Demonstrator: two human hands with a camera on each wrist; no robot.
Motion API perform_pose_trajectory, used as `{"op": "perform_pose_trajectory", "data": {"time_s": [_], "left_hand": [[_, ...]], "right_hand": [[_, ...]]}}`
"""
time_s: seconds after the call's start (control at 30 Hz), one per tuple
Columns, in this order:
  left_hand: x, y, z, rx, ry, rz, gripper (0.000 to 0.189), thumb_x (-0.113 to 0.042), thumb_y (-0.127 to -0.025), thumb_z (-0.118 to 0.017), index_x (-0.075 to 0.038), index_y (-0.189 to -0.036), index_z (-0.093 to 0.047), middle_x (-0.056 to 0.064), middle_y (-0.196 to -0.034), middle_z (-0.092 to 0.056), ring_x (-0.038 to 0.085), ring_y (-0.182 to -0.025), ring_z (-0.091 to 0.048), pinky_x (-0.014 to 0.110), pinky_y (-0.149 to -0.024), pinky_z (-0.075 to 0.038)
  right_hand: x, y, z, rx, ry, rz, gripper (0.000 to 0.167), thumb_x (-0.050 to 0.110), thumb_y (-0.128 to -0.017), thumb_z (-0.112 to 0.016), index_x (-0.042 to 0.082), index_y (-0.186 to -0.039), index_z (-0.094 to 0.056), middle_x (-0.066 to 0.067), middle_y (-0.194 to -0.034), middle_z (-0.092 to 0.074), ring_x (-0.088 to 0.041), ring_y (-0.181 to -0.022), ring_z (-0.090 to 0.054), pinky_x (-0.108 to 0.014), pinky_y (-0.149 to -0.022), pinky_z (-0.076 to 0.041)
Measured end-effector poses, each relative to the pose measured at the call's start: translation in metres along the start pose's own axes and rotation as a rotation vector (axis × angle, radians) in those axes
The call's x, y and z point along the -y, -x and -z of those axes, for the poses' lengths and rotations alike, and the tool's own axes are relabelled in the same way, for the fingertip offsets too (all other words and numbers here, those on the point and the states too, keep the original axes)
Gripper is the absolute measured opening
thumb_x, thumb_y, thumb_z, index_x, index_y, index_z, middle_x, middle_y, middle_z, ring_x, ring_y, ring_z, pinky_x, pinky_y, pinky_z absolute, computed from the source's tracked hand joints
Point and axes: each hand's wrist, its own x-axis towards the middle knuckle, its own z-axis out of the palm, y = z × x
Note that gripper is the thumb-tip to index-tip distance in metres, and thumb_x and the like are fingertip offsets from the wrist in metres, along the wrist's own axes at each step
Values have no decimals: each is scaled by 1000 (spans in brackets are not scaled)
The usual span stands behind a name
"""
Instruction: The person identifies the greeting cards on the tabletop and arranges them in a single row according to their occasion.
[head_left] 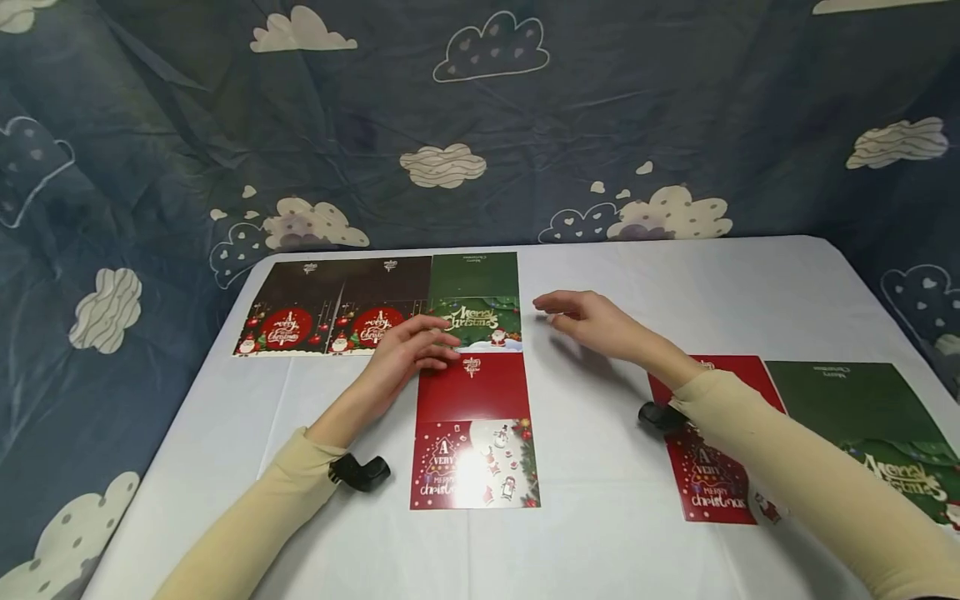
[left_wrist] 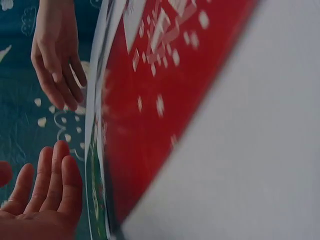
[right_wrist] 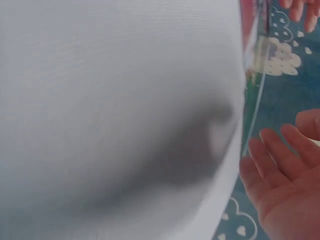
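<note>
My left hand (head_left: 405,358) is over the meeting corner of a green Merry Christmas card (head_left: 474,275) and the red card (head_left: 472,396) below it. Its fingers are loosely extended and hold nothing; whether they touch a card I cannot tell. To the right of the green card, my right hand (head_left: 600,321) hovers above the white cloth, casting a shadow, fingers relaxed and holding nothing. Two black cards, one at the far left (head_left: 296,287) and one beside the green card (head_left: 386,279), lie in the same row. Both palms show in the wrist views.
On the right lie another red card (head_left: 705,500), partly hidden by my right sleeve, and a second green card (head_left: 862,408). A white cloth (head_left: 600,517) covers the table. Behind it hangs a dark cloud-patterned curtain (head_left: 337,125). Black wrist mounts sit on both sleeves.
</note>
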Motion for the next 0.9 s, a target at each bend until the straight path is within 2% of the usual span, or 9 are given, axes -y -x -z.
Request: {"op": "perform_pose_trajectory", "data": {"time_s": [0.13,0.33,0.4,0.5,0.6,0.73,0.9], "left_hand": [[-3,4,-19,40,-48,7,35,-14,-102,-51,7,-131,-52,19,-111,-67,31,-97,-68,34,-83,-56],[-6,8,-45,142,-122,7,33,-15,-102,-50,-2,-132,-53,16,-110,-68,32,-96,-69,40,-86,-55],[-7,10,-53,173,-131,3,32,-15,-102,-50,-3,-132,-53,16,-110,-68,32,-95,-69,41,-86,-55],[-8,14,-66,223,-129,7,32,-15,-102,-50,-2,-132,-53,16,-109,-68,31,-94,-69,42,-87,-55],[-6,19,-80,274,-131,24,34,-14,-102,-50,1,-133,-52,16,-108,-68,33,-93,-68,43,-87,-55],[1,28,-99,348,-152,50,32,-10,-101,-48,1,-131,-53,13,-106,-70,33,-92,-68,41,-84,-56],[7,38,-118,438,-163,43,30,-7,-100,-48,1,-128,-55,13,-106,-70,30,-91,-69,41,-83,-56]], "right_hand": [[3,16,13,-11,-38,-10,35,8,-99,-56,-1,-133,-58,-14,-130,-61,-31,-120,-58,-49,-103,-44],[4,46,36,-10,-34,-28,36,12,-101,-56,4,-135,-57,-14,-131,-61,-30,-117,-60,-50,-100,-46],[4,57,43,-12,-25,-36,36,14,-101,-56,5,-136,-56,-14,-131,-60,-29,-116,-61,-46,-98,-48],[2,75,53,-18,-16,-49,37,15,-101,-56,6,-137,-55,-15,-131,-60,-30,-115,-62,-31,-92,-52],[1,92,63,-30,1,-62,38,15,-101,-56,7,-138,-55,-15,-131,-60,-32,-114,-62,-17,-87,-50],[-4,114,73,-52,39,-75,39,15,-100,-58,8,-138,-55,-14,-129,-62,-31,-112,-63,-14,-83,-50],[-15,137,86,-70,61,-79,40,14,-99,-61,7,-138,-54,-15,-127,-62,-19,-108,-64,-14,-83,-50]]}}
